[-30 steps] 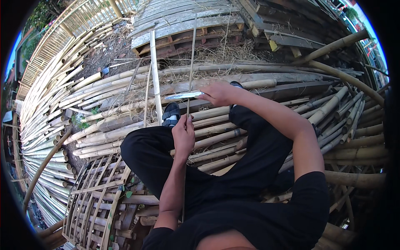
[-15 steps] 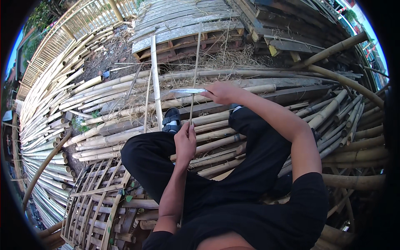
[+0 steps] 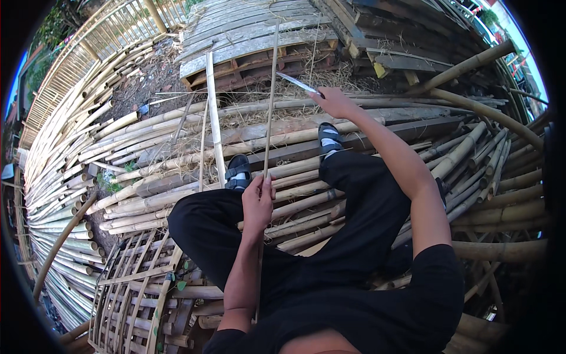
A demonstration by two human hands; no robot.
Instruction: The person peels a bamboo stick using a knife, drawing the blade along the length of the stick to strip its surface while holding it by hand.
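Note:
My left hand (image 3: pixel 258 203) is closed around a long thin bamboo strip (image 3: pixel 270 118), which runs away from me between my feet and back beneath my left forearm. In my right hand (image 3: pixel 333 102) is a knife (image 3: pixel 296 82) with a pale, shiny blade. Its handle is mostly hidden by my fingers. The blade points left and away from me, its tip close beside the far part of the strip; whether they touch I cannot tell. A wider pale bamboo slat (image 3: pixel 213 112) leans to the left of the strip.
Long bamboo poles (image 3: pixel 177 153) lie under and around my sandalled feet. Wooden pallets (image 3: pixel 236 50) are stacked beyond them, with dark planks (image 3: pixel 413 38) at the far right. A woven bamboo lattice (image 3: pixel 132 289) stands at near left. Slanting poles (image 3: pixel 471 68) cross on the right.
My right hand has moved away from me and to the right along the strip, and the knife has turned from level to slanting. My left hand keeps its hold with little movement.

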